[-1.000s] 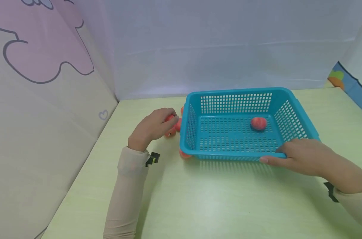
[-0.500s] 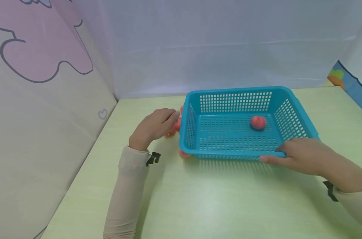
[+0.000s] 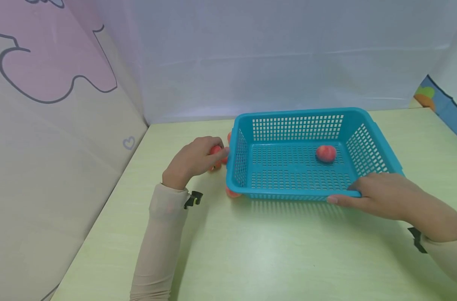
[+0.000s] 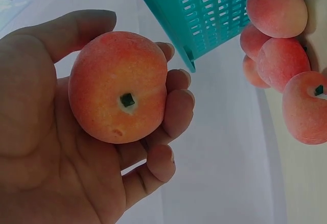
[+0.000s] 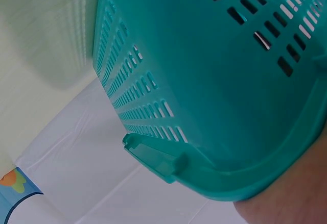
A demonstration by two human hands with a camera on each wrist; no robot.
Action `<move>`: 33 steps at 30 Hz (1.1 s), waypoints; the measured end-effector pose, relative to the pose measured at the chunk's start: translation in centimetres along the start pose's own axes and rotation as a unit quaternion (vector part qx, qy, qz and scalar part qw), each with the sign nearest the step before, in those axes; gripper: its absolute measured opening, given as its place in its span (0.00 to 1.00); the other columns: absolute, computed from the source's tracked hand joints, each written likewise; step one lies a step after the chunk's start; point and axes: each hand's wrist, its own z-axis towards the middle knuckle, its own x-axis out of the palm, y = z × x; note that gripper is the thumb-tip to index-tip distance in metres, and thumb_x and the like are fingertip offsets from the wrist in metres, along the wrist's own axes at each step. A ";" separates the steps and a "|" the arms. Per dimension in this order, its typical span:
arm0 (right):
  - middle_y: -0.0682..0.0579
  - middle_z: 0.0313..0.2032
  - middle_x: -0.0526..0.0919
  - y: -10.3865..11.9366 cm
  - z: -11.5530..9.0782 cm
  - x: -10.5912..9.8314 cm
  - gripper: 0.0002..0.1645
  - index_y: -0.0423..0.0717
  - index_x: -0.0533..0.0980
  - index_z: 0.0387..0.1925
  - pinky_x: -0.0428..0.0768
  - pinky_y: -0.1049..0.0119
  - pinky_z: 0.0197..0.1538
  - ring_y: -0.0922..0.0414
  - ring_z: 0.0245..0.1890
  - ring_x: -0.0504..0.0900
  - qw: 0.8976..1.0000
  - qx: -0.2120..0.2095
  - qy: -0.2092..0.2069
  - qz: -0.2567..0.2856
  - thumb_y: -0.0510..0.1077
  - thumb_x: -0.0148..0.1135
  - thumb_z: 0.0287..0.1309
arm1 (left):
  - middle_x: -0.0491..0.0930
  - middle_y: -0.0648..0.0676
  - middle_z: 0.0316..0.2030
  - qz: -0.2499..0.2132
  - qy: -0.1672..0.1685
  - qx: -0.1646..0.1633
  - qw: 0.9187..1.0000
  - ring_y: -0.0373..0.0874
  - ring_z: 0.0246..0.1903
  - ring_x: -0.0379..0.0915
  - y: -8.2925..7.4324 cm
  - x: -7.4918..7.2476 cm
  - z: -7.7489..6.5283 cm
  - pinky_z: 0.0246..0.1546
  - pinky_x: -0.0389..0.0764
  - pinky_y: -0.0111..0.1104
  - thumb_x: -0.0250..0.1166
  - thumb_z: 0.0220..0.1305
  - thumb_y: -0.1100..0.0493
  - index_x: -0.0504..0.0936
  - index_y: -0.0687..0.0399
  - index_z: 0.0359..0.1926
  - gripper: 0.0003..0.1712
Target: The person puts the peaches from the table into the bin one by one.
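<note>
My left hand (image 3: 192, 161) is left of the blue basket (image 3: 296, 113), holding a peach (image 4: 117, 86). The left wrist view shows its fingers and thumb curled around that peach, whose green stem faces the camera. Beyond it several more peaches (image 4: 283, 63) cluster on the table against the basket's left side, partly hidden in the head view. My right hand (image 3: 386, 196) grips the basket's front rim near the right corner, thumb outside and fingers over the inner side. One peach (image 3: 326, 154) lies inside the basket, toward the right.
The pale green table (image 3: 273, 246) extends in front of the basket. A white sheet (image 3: 270, 58) hangs along the back edge, and a printed wall covering (image 3: 59, 146) rises at the left. Another peach (image 3: 233, 192) lies by the basket's front left corner.
My left hand stays in nearly the same place; its thumb lifted and hid the peach half a second ago, then lowered, showing the peach again. The right hand and basket have hardly moved.
</note>
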 end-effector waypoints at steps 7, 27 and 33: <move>0.60 0.11 0.59 0.0 0.0 0.1 0.32 0.57 0.66 0.12 0.56 0.67 0.20 0.62 0.14 0.61 1.000 -0.003 -0.009 -0.002 0.72 0.48 0.61 | 0.74 0.47 0.32 0.022 -0.022 0.004 1.000 0.42 0.29 0.72 -0.1 0.1 -0.1 0.26 0.75 0.36 0.57 0.58 0.43 0.73 0.44 0.44 0.16; 0.59 0.12 0.62 0.1 0.0 -0.1 0.30 0.59 0.73 0.17 0.60 0.66 0.21 0.62 0.16 0.65 1.000 0.004 0.003 0.005 0.74 0.47 0.60 | 0.67 0.48 0.40 -0.013 -0.085 0.017 0.996 0.43 0.31 0.71 -0.3 0.1 -0.3 0.29 0.77 0.37 0.64 0.55 0.52 0.57 0.48 0.59 0.34; 0.59 0.11 0.60 0.1 0.0 0.0 0.31 0.58 0.70 0.14 0.58 0.66 0.20 0.62 0.15 0.64 1.000 0.001 0.000 0.001 0.73 0.47 0.61 | 0.67 0.47 0.41 -0.007 -0.100 0.046 0.994 0.40 0.28 0.73 -0.3 0.2 -0.2 0.29 0.77 0.35 0.63 0.58 0.51 0.59 0.49 0.57 0.30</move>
